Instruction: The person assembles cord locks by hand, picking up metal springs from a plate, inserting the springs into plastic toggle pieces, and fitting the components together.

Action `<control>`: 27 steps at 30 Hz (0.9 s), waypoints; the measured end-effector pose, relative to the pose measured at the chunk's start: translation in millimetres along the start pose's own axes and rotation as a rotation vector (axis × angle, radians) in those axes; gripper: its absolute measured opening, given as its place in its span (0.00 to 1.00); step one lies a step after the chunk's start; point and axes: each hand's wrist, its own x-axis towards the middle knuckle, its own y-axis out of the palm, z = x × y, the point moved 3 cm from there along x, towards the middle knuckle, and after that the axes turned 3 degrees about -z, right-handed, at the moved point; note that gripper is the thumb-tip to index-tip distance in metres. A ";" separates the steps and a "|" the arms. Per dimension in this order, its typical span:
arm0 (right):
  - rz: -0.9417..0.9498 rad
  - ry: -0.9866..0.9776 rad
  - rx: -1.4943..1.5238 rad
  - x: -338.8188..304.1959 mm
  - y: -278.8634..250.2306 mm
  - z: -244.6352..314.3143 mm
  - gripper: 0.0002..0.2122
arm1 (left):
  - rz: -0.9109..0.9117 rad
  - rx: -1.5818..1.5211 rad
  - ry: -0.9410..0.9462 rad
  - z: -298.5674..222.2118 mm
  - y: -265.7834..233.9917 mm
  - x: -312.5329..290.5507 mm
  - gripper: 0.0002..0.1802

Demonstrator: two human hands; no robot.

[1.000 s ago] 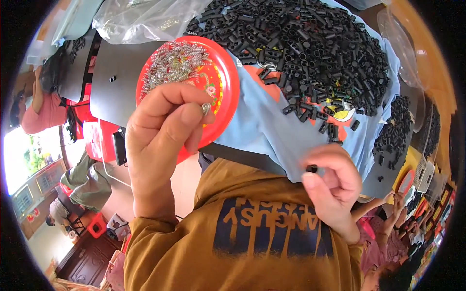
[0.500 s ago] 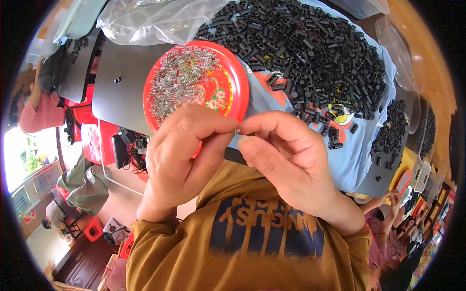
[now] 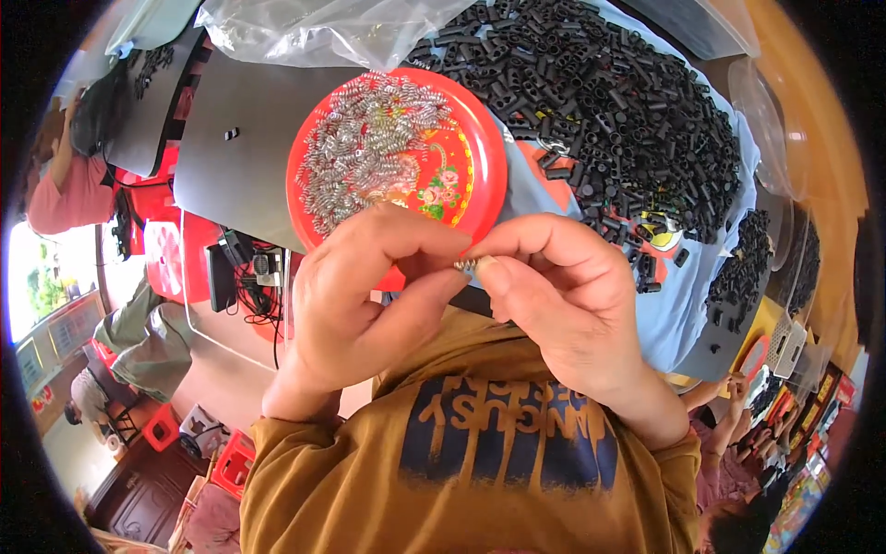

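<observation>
A small metal coil spring [image 3: 466, 264] sticks out sideways from the pinched thumb and forefinger of my right hand [image 3: 563, 295]. My left hand [image 3: 355, 286] faces it from the left, with its forefinger tip just above the spring and its thumb tip just below. A gap shows between those two fingertips, and the spring's end lies in it. Whether the left thumb touches the spring is hard to tell. Just beyond my hands is a red round tray [image 3: 486, 175] with a flower pattern, bearing a heap of loose coil springs [image 3: 355, 152].
A large pile of short black tubular parts [image 3: 591, 102] covers a light blue cloth [image 3: 669, 319] at the right. A clear plastic bag [image 3: 323, 37] lies behind the tray. One small black part [image 3: 231, 134] rests on the grey table [image 3: 249, 194]. Other people sit at both sides.
The spring, earlier mostly hidden between both hands' fingertips, now shows more, held in the right hand. The left thumb and forefinger have parted. The tray appears slightly farther right in view.
</observation>
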 end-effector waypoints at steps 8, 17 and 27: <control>0.033 -0.129 -0.083 3.5 4.3 -5.4 0.04 | -0.043 -0.073 0.009 9.0 -1.7 -2.7 0.08; -0.010 -0.266 -0.160 7.6 5.9 -9.5 0.05 | 0.019 -0.228 -0.207 15.1 -4.5 -7.0 0.02; -0.018 -0.059 -0.035 7.6 7.5 -5.2 0.04 | -0.038 -0.279 -0.306 15.4 -9.1 -3.7 0.02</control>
